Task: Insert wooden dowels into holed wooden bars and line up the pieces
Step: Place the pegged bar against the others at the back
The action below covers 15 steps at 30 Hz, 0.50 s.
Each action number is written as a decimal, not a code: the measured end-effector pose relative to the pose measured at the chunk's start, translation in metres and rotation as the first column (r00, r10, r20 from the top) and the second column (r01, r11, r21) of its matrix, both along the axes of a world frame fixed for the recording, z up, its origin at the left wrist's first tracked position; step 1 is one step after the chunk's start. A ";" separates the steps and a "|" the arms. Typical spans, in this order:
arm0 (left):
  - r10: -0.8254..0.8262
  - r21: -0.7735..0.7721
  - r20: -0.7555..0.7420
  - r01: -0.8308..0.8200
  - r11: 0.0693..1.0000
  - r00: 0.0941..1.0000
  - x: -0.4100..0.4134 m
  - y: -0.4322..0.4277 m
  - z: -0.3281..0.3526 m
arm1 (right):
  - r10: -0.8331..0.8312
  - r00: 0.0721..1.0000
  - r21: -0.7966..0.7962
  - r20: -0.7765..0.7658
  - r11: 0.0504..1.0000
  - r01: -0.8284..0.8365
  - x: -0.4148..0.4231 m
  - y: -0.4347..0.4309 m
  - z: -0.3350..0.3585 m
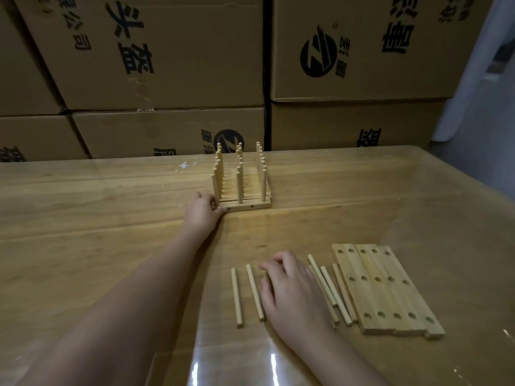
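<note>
Several holed wooden bars with upright dowels stand lined up in a block (242, 203) at the far middle of the table. My left hand (203, 211) touches the left end of the front bar with its fingers curled against it. Several loose dowels (255, 292) lie side by side near me. My right hand (292, 288) rests over the middle of them, fingers bent down onto a dowel; what it holds is hidden. Several bare holed bars (387, 288) lie flat side by side to the right of the dowels.
Stacked cardboard boxes (167, 57) with black print form a wall right behind the wooden table (83, 218). The near part of the table carries a glossy transparent cover (250, 358). The table's right edge runs diagonally at the far right.
</note>
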<state>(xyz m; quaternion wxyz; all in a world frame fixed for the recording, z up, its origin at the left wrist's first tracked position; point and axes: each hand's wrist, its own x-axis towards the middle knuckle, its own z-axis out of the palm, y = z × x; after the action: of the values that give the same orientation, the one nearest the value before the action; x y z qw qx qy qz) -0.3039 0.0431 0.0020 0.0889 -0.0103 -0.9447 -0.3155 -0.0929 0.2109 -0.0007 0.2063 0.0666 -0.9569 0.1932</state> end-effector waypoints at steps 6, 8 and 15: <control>0.023 0.017 -0.058 -0.023 1.000 0.998 -0.008 0.001 -0.002 | 0.032 0.999 0.002 0.034 0.999 -0.032 -0.001 0.000 -0.001; 0.023 0.007 -0.075 -0.023 1.000 0.997 -0.009 0.000 -0.003 | 0.031 0.999 0.003 0.033 0.999 -0.032 -0.001 0.000 0.000; 0.040 -0.035 -0.132 -0.045 0.998 0.990 -0.006 0.004 -0.006 | 0.020 0.998 -0.008 0.058 1.000 -0.019 -0.001 0.000 0.000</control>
<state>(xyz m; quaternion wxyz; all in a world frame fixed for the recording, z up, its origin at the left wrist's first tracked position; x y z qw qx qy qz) -0.3096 0.0473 -0.0041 0.1573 -0.0127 -0.9426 -0.2942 -0.0936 0.2105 -0.0006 0.1766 0.0694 -0.9611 0.2005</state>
